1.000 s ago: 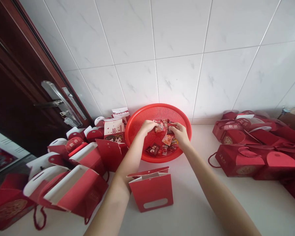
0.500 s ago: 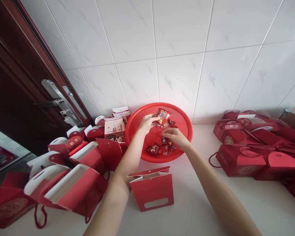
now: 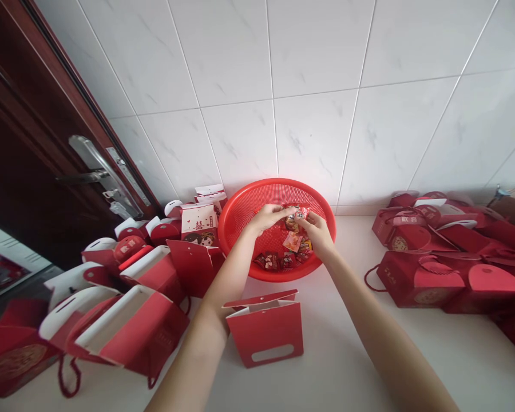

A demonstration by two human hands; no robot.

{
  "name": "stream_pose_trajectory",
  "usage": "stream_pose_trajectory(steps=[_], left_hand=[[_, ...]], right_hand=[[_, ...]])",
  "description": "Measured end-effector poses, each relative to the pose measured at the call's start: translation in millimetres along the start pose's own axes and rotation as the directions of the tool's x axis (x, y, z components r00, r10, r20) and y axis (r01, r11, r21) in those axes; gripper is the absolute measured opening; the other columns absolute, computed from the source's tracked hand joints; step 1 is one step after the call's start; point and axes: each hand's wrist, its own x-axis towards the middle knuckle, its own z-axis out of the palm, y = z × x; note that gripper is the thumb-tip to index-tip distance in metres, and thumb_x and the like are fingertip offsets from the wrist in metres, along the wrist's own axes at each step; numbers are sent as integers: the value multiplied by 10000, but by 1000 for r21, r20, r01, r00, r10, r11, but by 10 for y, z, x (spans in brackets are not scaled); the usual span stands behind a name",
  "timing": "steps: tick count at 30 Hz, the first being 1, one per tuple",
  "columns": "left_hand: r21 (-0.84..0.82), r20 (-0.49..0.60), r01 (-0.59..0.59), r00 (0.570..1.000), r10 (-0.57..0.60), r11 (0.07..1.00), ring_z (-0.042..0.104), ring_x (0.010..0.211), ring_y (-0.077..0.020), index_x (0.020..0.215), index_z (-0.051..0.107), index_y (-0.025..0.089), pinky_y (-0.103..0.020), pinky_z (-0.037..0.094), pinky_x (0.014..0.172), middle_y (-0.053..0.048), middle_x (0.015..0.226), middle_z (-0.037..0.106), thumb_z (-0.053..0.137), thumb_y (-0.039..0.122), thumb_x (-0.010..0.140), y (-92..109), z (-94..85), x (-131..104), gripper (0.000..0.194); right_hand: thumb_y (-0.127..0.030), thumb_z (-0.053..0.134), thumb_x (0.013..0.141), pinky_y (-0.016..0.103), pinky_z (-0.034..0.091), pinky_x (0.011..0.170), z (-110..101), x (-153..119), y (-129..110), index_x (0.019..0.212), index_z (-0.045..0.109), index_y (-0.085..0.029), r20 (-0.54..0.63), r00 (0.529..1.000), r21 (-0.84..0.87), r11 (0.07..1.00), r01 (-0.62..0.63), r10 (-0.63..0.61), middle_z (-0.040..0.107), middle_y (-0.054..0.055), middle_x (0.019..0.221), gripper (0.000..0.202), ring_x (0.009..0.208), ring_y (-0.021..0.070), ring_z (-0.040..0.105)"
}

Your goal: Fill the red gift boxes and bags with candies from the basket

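Over the red mesh basket (image 3: 236, 220), my left hand (image 3: 266, 220) is closed on a red wrapped snack packet (image 3: 297, 216), its thumb lying across the front. My right hand (image 3: 320, 233) pinches the right side of that packet, fingers closed. Whether it holds a second piece as well is hidden. Below the hands, a pinkish wrapped candy (image 3: 292, 241) and several dark red snack packets (image 3: 271, 261) lie in the basket. In front of the basket stands a red paper gift box (image 3: 266, 335), its top partly open, between my forearms.
Several red gift boxes with white-lined flaps (image 3: 133, 326) crowd the left side, some with rope handles. More red boxes (image 3: 420, 280) are stacked at the right on the white counter (image 3: 339, 355). A tiled wall (image 3: 313, 137) rises behind; a dark door (image 3: 34, 131) is at the left.
My left hand has moved slightly right with the packet. My right hand has risen from the pile to the packet's right side. The pinkish candy now shows beneath.
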Motion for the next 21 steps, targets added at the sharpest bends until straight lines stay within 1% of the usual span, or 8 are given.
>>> stream_pose_trajectory(steps=[2,5,7,9,12,16,18,21], left_hand=[[4,15,-23,1000,22,1000,674,895,-219,832,744,137,-318,497,805,-71,886,750,833,580,645,-4,7,-8,489],[-78,33,-109,993,112,991,677,937,-228,907,755,143,-321,496,832,-76,954,756,850,557,622,4,9,-26,512],[-93,19,-147,989,149,985,675,903,-219,859,748,140,-318,498,825,-67,910,748,865,542,598,19,10,-32,494],[-96,7,-144,989,146,985,669,849,-202,794,734,139,-310,500,807,-55,846,733,878,538,574,36,16,-32,478],[-94,-32,-101,995,99,990,669,826,-193,757,717,149,-302,517,801,-50,824,725,860,549,596,45,21,-19,455],[-42,-115,-30,993,25,999,690,857,-198,798,701,156,-304,540,807,-82,872,743,676,589,805,5,-15,18,433],[9,-139,24,990,-22,1000,698,831,-199,807,694,151,-301,539,785,-98,848,745,604,574,866,-31,-59,32,436],[142,-147,130,983,-109,981,690,737,-194,739,680,159,-287,522,719,-78,737,727,629,513,851,-95,-143,15,375]], right_hand=[[-461,849,610,324,563,706,3,-9,-15,857,690,-183,18,1000,16,1000,5,-5,748,44,841,404,796,213,707],[-498,846,609,320,563,713,14,-11,-36,865,694,-187,38,999,38,999,10,-11,745,39,838,431,803,214,709],[-519,831,629,306,557,699,18,-12,-49,858,694,-189,38,999,44,999,12,-13,742,38,840,425,800,209,707],[-536,822,639,302,560,692,17,-18,-60,849,689,-190,41,999,48,999,10,-12,737,35,845,426,798,204,702],[-561,820,637,321,583,702,20,-33,-72,885,687,-201,74,997,51,999,-7,3,733,29,865,457,810,208,698],[-573,809,651,331,600,727,38,-44,-70,892,670,-218,101,995,39,999,-16,12,734,28,889,452,844,211,701],[-568,806,650,333,605,728,36,-32,-60,874,656,-215,53,999,40,999,-2,0,733,29,894,444,852,211,702],[-544,807,643,321,607,678,1,7,-38,803,617,-212,-66,998,35,999,5,-2,718,18,833,414,827,213,695]])
